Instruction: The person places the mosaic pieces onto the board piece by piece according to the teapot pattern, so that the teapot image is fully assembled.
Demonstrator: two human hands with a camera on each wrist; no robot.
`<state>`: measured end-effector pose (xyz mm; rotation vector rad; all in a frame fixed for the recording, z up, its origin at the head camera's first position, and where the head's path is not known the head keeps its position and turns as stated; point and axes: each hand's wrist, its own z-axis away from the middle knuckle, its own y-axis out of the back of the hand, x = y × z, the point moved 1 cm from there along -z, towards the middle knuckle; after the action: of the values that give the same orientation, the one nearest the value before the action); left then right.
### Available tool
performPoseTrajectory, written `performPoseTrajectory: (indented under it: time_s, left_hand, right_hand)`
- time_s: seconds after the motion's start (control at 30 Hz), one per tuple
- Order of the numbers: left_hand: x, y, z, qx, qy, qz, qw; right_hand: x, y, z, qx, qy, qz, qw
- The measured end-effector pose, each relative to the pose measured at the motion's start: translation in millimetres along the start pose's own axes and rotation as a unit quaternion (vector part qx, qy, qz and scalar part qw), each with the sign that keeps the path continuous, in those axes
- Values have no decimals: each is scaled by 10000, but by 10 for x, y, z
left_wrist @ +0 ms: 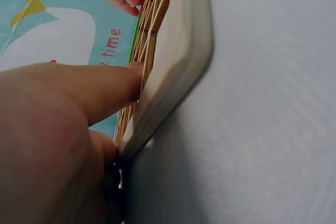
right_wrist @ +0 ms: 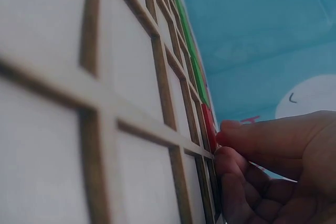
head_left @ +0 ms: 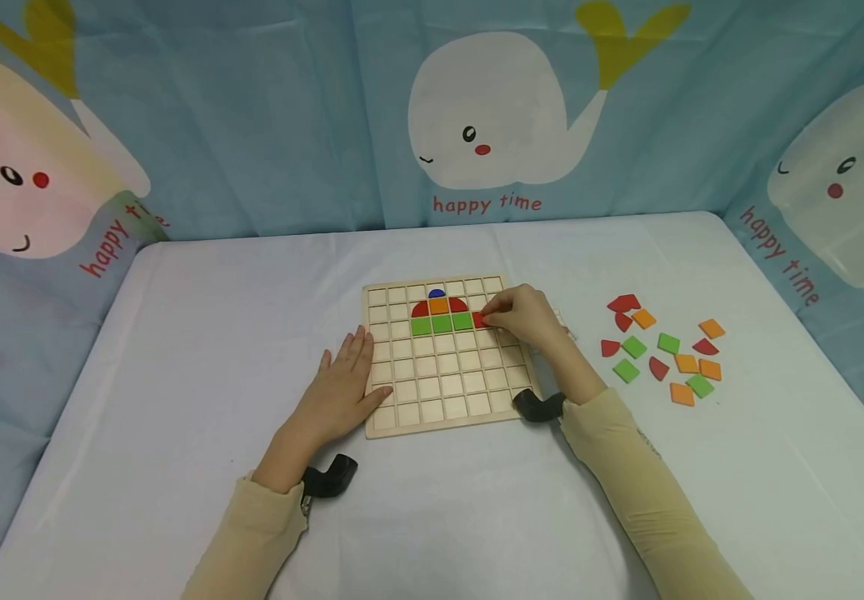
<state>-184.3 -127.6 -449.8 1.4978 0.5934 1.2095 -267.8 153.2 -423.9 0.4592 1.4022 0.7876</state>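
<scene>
A wooden grid board [head_left: 427,388] lies on the table. My left hand [head_left: 337,387] rests along its left edge, fingers straight, the thumb on the board near the lower left. On the right, my right hand [head_left: 527,315] pinches a red piece [head_left: 478,320] between thumb and fingertips, in the cell right of a row of green squares [head_left: 442,323]. Fingers partly hide that piece; in the right wrist view the red piece [right_wrist: 209,127] sits at the grid beside the green. Above the green row are an orange square [head_left: 439,306], red quarter-rounds [head_left: 420,309] on both sides, and a blue half-round [head_left: 436,293].
Loose orange, green and red pieces [head_left: 668,342] lie scattered on the white table [head_left: 177,350], right of the board. Two red ones overlap at the back of that group. A blue curtain [head_left: 274,125] with whale prints hangs behind the table. Black wrist-worn devices [head_left: 332,476] show below the hands.
</scene>
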Motion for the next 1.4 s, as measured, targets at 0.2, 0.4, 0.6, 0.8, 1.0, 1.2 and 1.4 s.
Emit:
performPoseTrajectory:
  time_s: [0.2,0.4,0.6,0.8,1.0,1.2,1.4]
  left_hand:
    - [-3,10,5,3,3,-6,10000]
    - [0,22,17,17,-9,18,10000]
    - [-6,16,21,11,1,20,10000]
    - [-18,10,21,10,7,16,10000]
    - [-21,13,20,17,-8,12,10000]
    - [-5,3,9,-16,-2,14,10000]
    - [2,-1,1,1,15,-20,10000]
  right_hand:
    - [-5,-6,-13,-18,50,-2,10000]
    - [3,8,-12,-44,49,-244,9997]
    - [34,38,-11,-92,-6,-760,9971]
    - [55,75,-13,-158,-137,-1426,9896]
    - [62,185,29,-184,-103,-1763,9841]
    - [103,252,53,-130,-1,-1751,9845]
    - [144,290,64,-60,-36,-1760,9844]
